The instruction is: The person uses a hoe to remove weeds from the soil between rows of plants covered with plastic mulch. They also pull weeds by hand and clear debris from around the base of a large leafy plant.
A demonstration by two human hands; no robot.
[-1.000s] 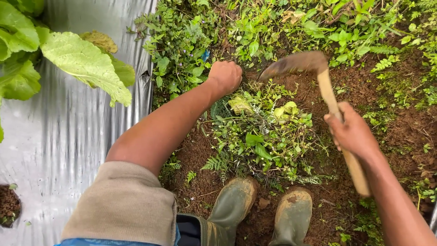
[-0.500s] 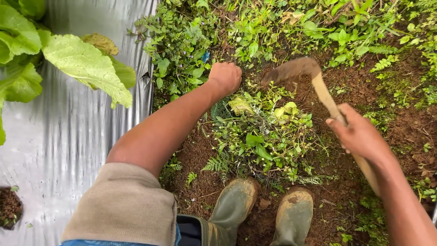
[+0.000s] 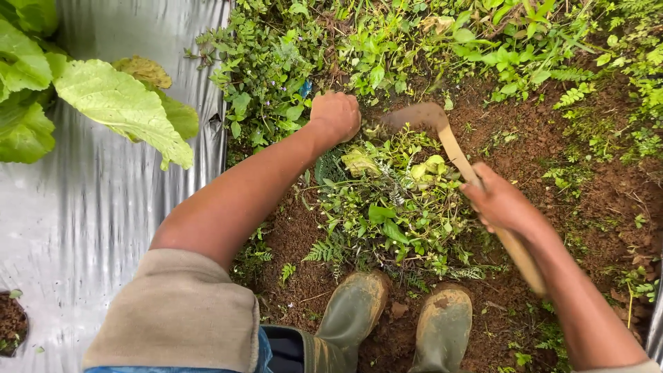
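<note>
Gripped: right hand (image 3: 501, 204) closed on wooden-handled hoe (image 3: 442, 138), blade now lowered to soil beside left hand (image 3: 336, 115), fisted on weeds (image 3: 394, 200) above 2 boots (image 3: 397, 321).

Outdoor vegetable plot: silver plastic mulch sheet (image 3: 103, 207) along the bed's edge, leafy crop (image 3: 83, 103), weedy brown soil (image 3: 552, 152).

Two hands (image 3: 336, 116), one hoe (image 3: 442, 135), two muddy boots (image 3: 352, 311), one silver mulch sheet (image 3: 103, 207).
</note>
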